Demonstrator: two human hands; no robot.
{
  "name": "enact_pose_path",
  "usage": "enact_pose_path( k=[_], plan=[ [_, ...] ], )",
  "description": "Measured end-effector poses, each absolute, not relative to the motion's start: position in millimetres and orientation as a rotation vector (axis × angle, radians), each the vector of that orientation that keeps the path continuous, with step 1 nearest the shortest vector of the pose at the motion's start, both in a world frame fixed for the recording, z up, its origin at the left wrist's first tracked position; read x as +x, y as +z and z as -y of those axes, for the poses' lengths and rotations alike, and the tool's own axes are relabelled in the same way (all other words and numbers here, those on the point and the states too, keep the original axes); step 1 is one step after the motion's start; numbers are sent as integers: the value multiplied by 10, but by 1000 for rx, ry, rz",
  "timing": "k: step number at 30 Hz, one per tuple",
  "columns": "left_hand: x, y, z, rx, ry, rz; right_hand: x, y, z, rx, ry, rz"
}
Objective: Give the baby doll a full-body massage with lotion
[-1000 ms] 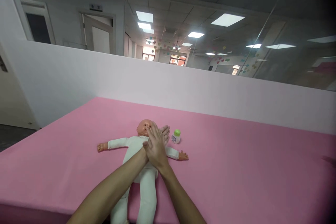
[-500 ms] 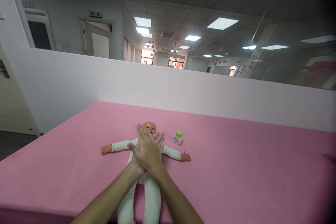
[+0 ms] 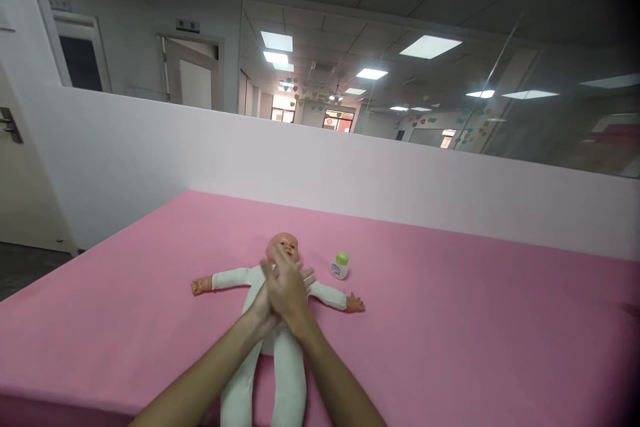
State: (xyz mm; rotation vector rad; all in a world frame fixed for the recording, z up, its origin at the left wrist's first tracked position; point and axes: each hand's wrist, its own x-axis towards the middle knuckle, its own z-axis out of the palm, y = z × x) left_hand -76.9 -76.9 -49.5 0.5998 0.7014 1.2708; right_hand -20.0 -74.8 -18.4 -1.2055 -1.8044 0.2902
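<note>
A baby doll (image 3: 289,373) with a white cloth body lies on its back, arms spread and head away from me. Over its chest my two palms are pressed together. My right hand (image 3: 289,288) lies across the top, its fingers stretched out and slightly blurred. Beneath it is my left hand (image 3: 264,307), partly covered, with outstretched fingertips showing past the right hand's edge. I see no object between the palms, though the contact area is hidden. Beside the doll's shoulder stands a small clear jar (image 3: 340,268) with a green lid.
The doll and jar are on a pink-covered table (image 3: 450,320). Behind it runs a low white wall (image 3: 320,170) with glass above. A door (image 3: 30,180) with a metal handle is at the far left.
My right hand has slid slightly back toward me over the left, so more of the doll's face shows. The view has shifted slightly; doll and jar stay put.
</note>
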Motion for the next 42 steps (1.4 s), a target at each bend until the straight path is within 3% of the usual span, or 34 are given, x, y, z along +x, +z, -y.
enact_pose_path(
  k=[4, 8, 15, 42],
  plan=[
    [-1138, -349, 454, 891, 1293, -756, 323, -225, 116, -1250, 425, 1601],
    [-1373, -249, 58, 1340, 1465, -1132, 693, -562, -308, -1427, 529, 1447],
    [-1288, -447, -535, 1869, 1107, -1698, 707, -821, -599, -1378, 637, 1474],
    [-1380, -587, -709, 1895, 1009, -1543, 608, -681, -647, -1207, 696, 1646]
  ],
)
